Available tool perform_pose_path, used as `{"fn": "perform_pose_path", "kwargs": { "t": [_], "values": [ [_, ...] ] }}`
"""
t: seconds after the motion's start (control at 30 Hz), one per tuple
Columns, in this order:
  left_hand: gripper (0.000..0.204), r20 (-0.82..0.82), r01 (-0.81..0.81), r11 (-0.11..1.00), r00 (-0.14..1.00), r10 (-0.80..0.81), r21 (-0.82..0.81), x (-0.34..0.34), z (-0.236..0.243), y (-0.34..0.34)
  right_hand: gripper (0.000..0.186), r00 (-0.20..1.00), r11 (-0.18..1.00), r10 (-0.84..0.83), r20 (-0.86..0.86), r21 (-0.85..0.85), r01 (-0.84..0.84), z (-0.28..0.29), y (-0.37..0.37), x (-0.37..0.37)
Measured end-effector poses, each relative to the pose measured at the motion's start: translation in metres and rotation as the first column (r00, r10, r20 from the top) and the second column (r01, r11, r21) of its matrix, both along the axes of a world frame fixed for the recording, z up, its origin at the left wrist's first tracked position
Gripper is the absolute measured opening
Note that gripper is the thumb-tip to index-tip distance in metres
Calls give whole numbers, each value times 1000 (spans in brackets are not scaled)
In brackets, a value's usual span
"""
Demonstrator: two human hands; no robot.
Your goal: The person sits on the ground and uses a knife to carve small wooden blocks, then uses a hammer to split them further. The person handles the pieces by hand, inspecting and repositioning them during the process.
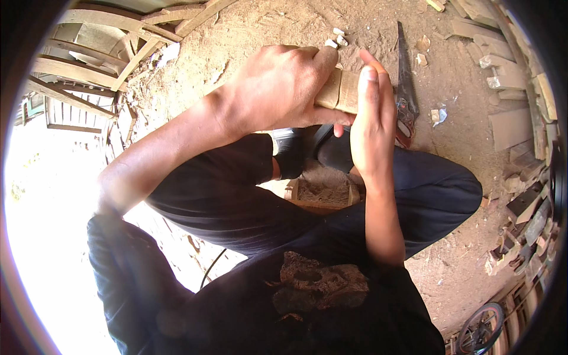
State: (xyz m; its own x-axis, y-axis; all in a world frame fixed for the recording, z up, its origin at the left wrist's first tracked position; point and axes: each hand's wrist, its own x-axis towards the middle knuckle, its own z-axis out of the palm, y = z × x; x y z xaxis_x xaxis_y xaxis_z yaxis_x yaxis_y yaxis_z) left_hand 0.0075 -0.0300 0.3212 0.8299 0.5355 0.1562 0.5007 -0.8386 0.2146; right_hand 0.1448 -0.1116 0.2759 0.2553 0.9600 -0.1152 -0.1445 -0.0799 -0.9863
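A small pale wooden block (346, 92) is held up between my hands, above my feet. Across it runs a dark line; I cannot tell whether this is a groove or a joint between two pieces. My left hand (283, 86) is closed around the block's left part, knuckles up. Against its right end lies my right hand (376, 121), thumb and fingers pointing away from me and pressed to the wood. The block's underside is hidden. Just beyond my right hand, a handsaw (406, 83) with a red handle lies on the dirt ground.
Small wood offcuts (338, 36) lie on the ground ahead. Curved wooden frames (89, 65) stand at the far left. Scrap boards (512, 130) pile up along the right side. A wheel (480, 327) shows at lower right. Between my legs is a low wooden piece (322, 207).
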Motion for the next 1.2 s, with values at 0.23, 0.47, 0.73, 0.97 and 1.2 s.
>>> {"fn": "perform_pose_path", "kwargs": {
  "t": [0.23,0.47,0.73,0.97,1.2],
  "values": [
    [62,122,105,994,987,-100,-35,0,7,-2,46,984,969,71,166,224,-108,1,1,11],
    [64,165,142,986,978,-127,-86,0,-3,1,43,987,952,86,133,281,-121,-14,-2,14],
    [60,52,132,949,991,-122,-285,-5,3,11,41,998,971,46,-41,237,-35,-26,-6,3],
    [72,153,-162,574,874,461,-803,-14,-10,27,48,875,944,-48,-482,265,198,-36,-1,19],
    [77,152,-228,524,797,585,-821,-37,0,28,57,759,936,282,-587,342,-84,-36,4,49]
  ]
}}
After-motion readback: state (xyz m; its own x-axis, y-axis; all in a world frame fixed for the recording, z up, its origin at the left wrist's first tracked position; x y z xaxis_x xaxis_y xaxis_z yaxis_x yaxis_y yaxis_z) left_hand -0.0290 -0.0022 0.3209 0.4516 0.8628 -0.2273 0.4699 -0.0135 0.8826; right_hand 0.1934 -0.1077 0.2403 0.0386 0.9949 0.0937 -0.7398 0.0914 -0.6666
